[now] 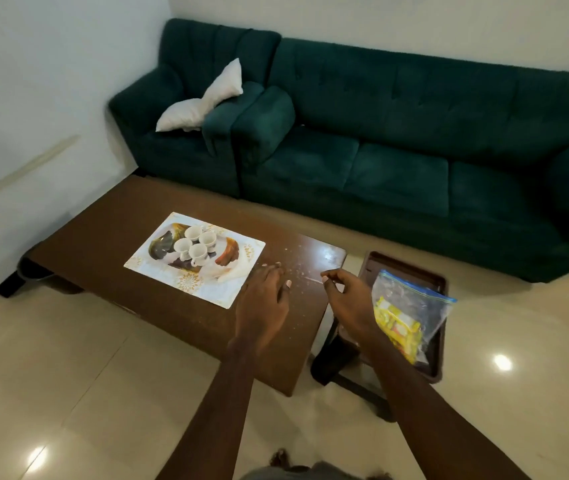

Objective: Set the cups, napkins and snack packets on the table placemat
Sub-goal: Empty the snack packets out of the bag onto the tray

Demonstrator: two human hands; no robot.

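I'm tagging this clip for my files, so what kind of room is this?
Most likely a home living room: a dark green sofa with a white cushion stands along the wall, and a low wooden coffee table in front of it carries a placemat with four small cups.

We see four white cups [193,244] clustered upright mid-placemat [158,271], pale napkins [232,268] at its right edge toward the table's middle, and yellow snack packets [397,325] bagged beyond the table's right end.
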